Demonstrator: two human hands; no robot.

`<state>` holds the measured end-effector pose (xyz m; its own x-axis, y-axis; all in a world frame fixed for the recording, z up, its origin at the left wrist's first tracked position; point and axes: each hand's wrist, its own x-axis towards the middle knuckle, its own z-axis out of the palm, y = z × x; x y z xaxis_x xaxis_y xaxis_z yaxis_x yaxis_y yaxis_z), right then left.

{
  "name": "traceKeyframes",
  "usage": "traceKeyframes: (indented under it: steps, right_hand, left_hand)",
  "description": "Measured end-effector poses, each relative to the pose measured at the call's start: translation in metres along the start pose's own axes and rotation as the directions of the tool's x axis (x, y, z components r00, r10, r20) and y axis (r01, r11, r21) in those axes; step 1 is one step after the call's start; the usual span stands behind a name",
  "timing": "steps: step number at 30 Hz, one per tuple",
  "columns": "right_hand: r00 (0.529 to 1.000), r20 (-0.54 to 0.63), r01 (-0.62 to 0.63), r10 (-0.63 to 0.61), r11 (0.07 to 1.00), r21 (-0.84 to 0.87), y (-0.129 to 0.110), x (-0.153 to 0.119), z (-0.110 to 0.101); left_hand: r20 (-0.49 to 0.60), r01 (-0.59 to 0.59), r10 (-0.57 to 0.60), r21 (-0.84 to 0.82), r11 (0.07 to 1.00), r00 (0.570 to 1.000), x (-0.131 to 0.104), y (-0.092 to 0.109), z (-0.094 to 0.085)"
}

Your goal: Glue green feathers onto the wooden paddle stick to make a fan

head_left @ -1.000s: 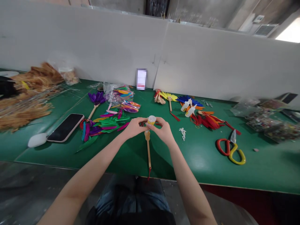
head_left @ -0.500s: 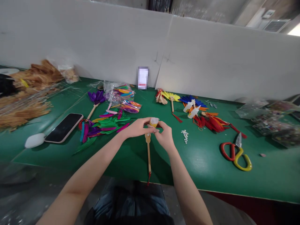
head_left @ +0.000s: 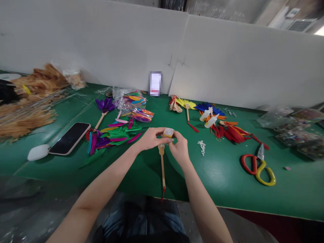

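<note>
Both hands meet near the middle of the table around a small white bottle with a yellow band. My left hand grips it from the left, fingertips in front. From the right, my right hand closes its fingers on the same bottle. The bottle's lower end is hidden behind the fingers. Just below them lies a wooden fan handle, its wider end under the hands and a red tassel at the table's near edge. A white spot shows on that wider end. Small white beads lie right of the hands.
On the left are loose colored feathers, a purple feather fan and a dark phone. Red-and-yellow scissors lie at the right. Two nozzle bottles rest near red feathers. A white partition stands behind.
The view has shifted slightly. The bottle is tilted a little differently between the fingers, showing more of its white end. Both hands keep hold of it.
</note>
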<state>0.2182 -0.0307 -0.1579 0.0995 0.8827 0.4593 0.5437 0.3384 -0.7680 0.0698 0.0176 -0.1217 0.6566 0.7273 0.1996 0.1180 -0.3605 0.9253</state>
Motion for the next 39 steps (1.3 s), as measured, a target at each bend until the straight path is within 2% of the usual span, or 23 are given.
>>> traceKeyframes:
  steps: [11,19,30,39]
  right_hand:
    - [0.998,-0.039,-0.053,0.049,0.994,-0.098,-0.001,0.001,0.002]
    - [0.996,-0.087,-0.045,0.033,0.988,-0.148,-0.001,0.001,0.002]
    - [0.994,-0.106,-0.013,-0.019,0.957,-0.288,0.001,0.005,0.009]
    - [0.997,-0.071,0.021,-0.042,0.959,-0.283,0.003,0.003,0.014]
  left_hand:
    - [-0.098,0.051,-0.057,-0.067,0.996,0.993,0.0,-0.008,0.009]
    - [-0.129,0.054,-0.057,-0.025,0.998,0.99,0.003,-0.004,0.015]
    - [-0.156,0.032,-0.043,-0.067,0.997,0.987,-0.001,-0.018,0.011]
    - [-0.159,0.039,-0.053,-0.089,0.995,0.986,-0.004,-0.018,0.009]
